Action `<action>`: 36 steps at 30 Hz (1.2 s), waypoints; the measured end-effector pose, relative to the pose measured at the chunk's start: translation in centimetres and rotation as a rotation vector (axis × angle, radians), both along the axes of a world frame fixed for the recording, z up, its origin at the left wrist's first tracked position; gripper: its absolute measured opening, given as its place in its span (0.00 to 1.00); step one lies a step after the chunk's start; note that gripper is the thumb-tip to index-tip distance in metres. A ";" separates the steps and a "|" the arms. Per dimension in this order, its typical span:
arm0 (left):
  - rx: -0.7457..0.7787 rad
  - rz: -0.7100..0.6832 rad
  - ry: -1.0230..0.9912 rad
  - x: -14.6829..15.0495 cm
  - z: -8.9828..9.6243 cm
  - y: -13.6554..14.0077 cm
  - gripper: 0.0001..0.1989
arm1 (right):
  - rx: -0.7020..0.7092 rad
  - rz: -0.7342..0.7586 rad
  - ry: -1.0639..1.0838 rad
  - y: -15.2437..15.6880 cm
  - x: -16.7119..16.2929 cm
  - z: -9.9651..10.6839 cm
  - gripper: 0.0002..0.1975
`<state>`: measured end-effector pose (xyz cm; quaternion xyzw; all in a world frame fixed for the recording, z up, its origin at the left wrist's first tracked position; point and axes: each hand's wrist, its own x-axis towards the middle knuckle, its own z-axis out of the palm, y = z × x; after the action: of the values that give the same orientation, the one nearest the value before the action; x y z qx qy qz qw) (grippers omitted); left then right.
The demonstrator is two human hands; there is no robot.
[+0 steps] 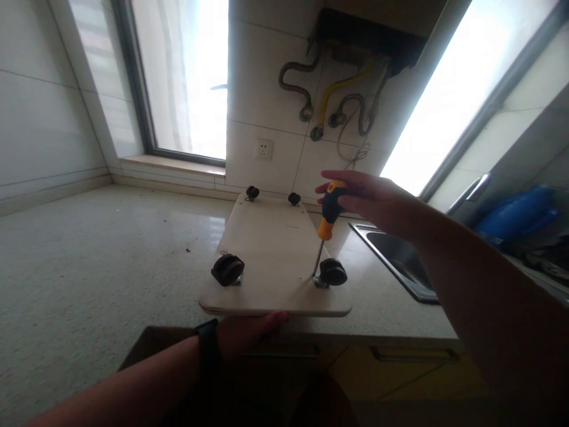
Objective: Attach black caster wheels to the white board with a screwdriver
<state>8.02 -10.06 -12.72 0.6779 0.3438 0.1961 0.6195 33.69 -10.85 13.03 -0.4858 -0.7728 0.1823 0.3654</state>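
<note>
A pale flat board (pixel 267 237) lies on the counter with black swivel casters on its upper face, one near each corner. My right hand (pixel 367 193) is closed round the yellow-and-black handle of a screwdriver (pixel 331 207). Its shaft slants down, and the tip meets the metal plate beside the front right caster (pixel 333 273). At the near edge of the board, my left hand (pixel 251 332) grips it with the thumb along the edge; the other fingers are hidden below. The front left caster (pixel 228 270) stands above that hand.
To the right a steel sink (pixel 400 261) with a tap (pixel 469 193) is set into the counter (pixel 111 255). A blue bag (pixel 518 213) sits beyond it. Pipes (pixel 329 98) and a socket (pixel 264 149) are on the tiled wall behind. Drawer handles (pixel 413 354) stick out below the counter.
</note>
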 end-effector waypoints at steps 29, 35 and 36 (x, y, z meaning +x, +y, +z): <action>-0.044 -0.011 0.027 0.1 0.3 0.0 0.36 | -0.022 -0.097 0.057 -0.1 -0.3 0.2 0.18; -0.014 -0.011 0.017 0.1 0.9 -0.1 0.36 | 0.073 -0.282 -0.007 0.0 -0.8 0.1 0.16; -0.013 -0.021 0.025 0.1 1.1 -0.2 0.37 | 0.088 -0.298 -0.025 0.0 -0.8 0.1 0.17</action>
<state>8.09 -10.23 -11.61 0.6796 0.3458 0.1790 0.6218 32.93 -10.87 13.12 -0.5809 -0.7039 0.0858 0.3997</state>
